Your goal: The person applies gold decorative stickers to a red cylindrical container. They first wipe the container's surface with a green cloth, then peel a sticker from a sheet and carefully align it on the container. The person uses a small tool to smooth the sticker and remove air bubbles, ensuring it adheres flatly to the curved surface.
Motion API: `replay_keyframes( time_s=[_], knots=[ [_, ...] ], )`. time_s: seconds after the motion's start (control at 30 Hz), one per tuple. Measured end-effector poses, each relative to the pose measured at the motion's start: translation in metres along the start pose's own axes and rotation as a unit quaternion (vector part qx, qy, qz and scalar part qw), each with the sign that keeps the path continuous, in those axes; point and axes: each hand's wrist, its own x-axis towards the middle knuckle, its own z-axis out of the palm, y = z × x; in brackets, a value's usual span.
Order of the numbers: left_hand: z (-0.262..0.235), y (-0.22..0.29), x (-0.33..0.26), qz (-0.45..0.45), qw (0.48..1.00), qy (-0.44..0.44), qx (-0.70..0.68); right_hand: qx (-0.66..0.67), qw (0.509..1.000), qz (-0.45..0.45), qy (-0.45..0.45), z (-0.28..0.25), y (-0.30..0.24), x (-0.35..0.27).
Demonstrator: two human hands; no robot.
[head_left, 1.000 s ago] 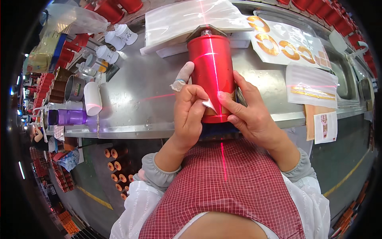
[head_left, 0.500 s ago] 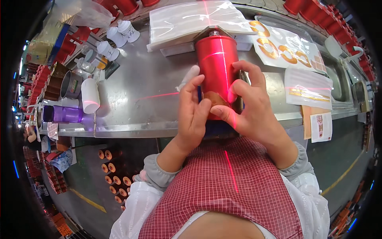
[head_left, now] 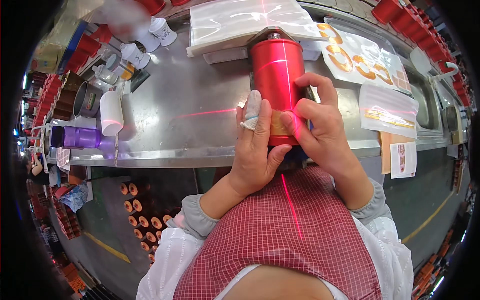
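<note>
Bending the fingers of the right hand (head_left: pixel 322 120) partway around the right side of a glossy, metallic-red cylinder (head_left: pixel 280 75), and laying its thumb across the front near a gold-toned band (head_left: pixel 281 122); hiding the inner fingertips, so whether anything thin is being pinched cannot be told. Extending the left hand (head_left: pixel 255 155) loosely open along the cylinder's left side, with fingers nearly straight and thumb pointing toward the lower end. Wearing a white fabric finger cover (head_left: pixel 253 107) on one left finger.

Placing the cylinder centrally, at the near edge of a bare-steel worktable (head_left: pixel 165 132), its lower end facing a red checked apron (head_left: pixel 280 235). Showing a red line of light along the cylinder's length.

Listing beyond the cylinder: white, sheet-like wrapping (head_left: pixel 230 22). Listing at right: a clear sheet of gold C-shaped pieces (head_left: pixel 367 67); a translucent white packet with gold strips (head_left: pixel 390 110); a small white printed sheet (head_left: pixel 403 160) over brown card (head_left: pixel 386 145). Listing at left: a plain white cylinder (head_left: pixel 111 114); a translucent purple bottle (head_left: pixel 82 137) lying sideways; a grey metal cup (head_left: pixel 87 99); white lidded jars (head_left: pixel 162 31).
</note>
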Motion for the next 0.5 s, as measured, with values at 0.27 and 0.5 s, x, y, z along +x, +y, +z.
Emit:
replay_keyframes(
  time_s=[0.27,0.5],
  knots=[
    [0.003,0.005,0.000,0.009,1.000,0.026,-0.006,0.065,0.997,0.037,0.032,-0.007,0.015,-0.008],
    [0.000,-0.001,-0.007,0.060,0.997,0.007,0.038,0.036,0.999,0.001,0.017,-0.014,0.042,-0.055]
  ],
)
